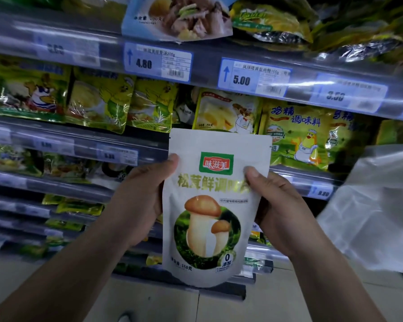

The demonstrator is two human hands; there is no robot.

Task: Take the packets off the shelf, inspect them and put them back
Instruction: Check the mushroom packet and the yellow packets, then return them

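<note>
I see a shop shelving unit (312, 92) filling most of the view, several tiers deep, with pale floor tiles (289, 298) below it. The left side is blurred. The tiers are packed with yellow-green seasoning packets (98, 103), many printed with a cartoon chicken. A pale blue packet (177, 17) hangs over the edge of the top tier. Blue-edged price tags sit along the shelf rails; one (157, 62) reads 4.80 and another (254, 77) reads 5.00. At the right edge a crumpled clear plastic bag (377, 205) covers part of the lower tiers.

In front of the shelves, off any tier, I have a white pouch (209, 205) held upright with its front towards me. It shows a green and red logo and two brown-capped mushrooms. My left hand (140, 205) grips its left edge and my right hand (279, 210) grips its right edge. Each thumb presses on the front; the fingers wrap behind, out of my sight. Both forearms reach up from the bottom corners.
</note>
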